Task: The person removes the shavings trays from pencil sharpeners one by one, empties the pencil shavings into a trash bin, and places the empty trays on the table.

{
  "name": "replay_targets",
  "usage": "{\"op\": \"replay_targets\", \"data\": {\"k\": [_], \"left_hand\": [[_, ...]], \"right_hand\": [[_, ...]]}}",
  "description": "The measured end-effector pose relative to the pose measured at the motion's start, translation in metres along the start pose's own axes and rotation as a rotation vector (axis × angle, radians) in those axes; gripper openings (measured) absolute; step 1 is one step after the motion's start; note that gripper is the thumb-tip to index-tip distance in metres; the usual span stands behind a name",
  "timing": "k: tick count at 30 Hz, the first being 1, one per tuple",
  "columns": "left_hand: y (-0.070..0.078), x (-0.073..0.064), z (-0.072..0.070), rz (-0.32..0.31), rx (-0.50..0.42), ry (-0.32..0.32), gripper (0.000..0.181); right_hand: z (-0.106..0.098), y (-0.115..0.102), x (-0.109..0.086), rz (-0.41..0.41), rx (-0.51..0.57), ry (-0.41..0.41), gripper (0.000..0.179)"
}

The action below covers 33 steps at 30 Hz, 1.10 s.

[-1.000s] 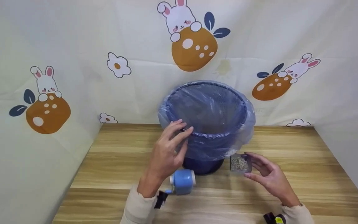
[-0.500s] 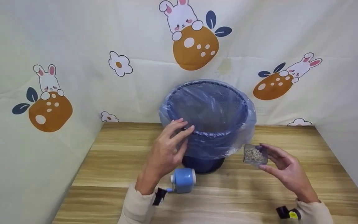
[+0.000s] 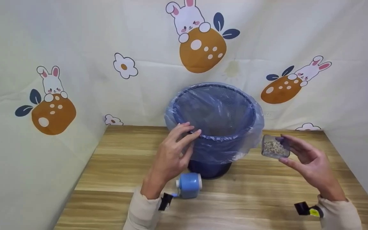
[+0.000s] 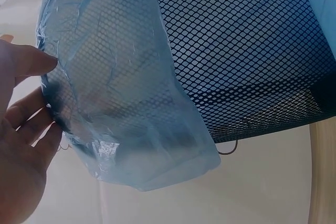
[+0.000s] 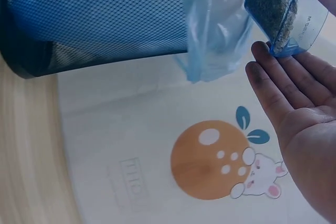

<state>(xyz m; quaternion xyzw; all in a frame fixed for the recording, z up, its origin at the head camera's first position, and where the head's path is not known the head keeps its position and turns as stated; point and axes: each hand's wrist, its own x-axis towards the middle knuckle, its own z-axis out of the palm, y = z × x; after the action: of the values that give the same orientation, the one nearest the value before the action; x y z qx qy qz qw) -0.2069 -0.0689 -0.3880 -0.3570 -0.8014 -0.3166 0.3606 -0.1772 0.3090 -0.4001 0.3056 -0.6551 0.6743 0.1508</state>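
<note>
A dark mesh trash bin lined with a thin blue plastic bag stands upright against the back wall. My left hand holds its front-left rim, bag included; in the left wrist view the thumb and fingers lie at the bag-covered edge. To the right of the bin, my right hand grips a small clear drawer between thumb and fingers. Greyish-brown shavings lie inside it, and one fingertip is smudged dark. A blue crank pencil sharpener rests on the table before the bin.
The wood-grain table meets cloth walls printed with rabbits and oranges at the back and both sides. The bag's loose edge hangs over the bin's outside, close to the drawer.
My right hand has carried the drawer of shavings to the right and farther back, away from the front of the bin. The left hand has stayed at the rim.
</note>
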Motion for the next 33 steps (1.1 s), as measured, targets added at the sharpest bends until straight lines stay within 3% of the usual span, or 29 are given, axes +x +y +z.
{"op": "replay_targets", "data": {"k": [5,11,16,26,33], "left_hand": [[-0.001,0.000,0.002,0.021,-0.002,0.019,0.038],[-0.002,-0.001,0.002,0.017,-0.008,0.019,0.038],[-0.001,-0.001,0.001,0.012,-0.010,0.012,0.040],[-0.001,-0.002,0.001,0.000,-0.009,0.006,0.040],[-0.002,-0.001,0.002,0.010,-0.017,0.016,0.038]], "right_hand": [[0.002,-0.013,0.013,0.000,-0.045,0.011,0.061],[0.011,-0.031,0.031,0.034,-0.175,0.058,0.060],[0.020,-0.041,0.045,0.044,-0.278,0.012,0.061],[0.038,-0.041,0.065,0.061,-0.314,0.054,0.062],[0.051,-0.038,0.079,0.071,-0.390,0.035,0.065]]}}
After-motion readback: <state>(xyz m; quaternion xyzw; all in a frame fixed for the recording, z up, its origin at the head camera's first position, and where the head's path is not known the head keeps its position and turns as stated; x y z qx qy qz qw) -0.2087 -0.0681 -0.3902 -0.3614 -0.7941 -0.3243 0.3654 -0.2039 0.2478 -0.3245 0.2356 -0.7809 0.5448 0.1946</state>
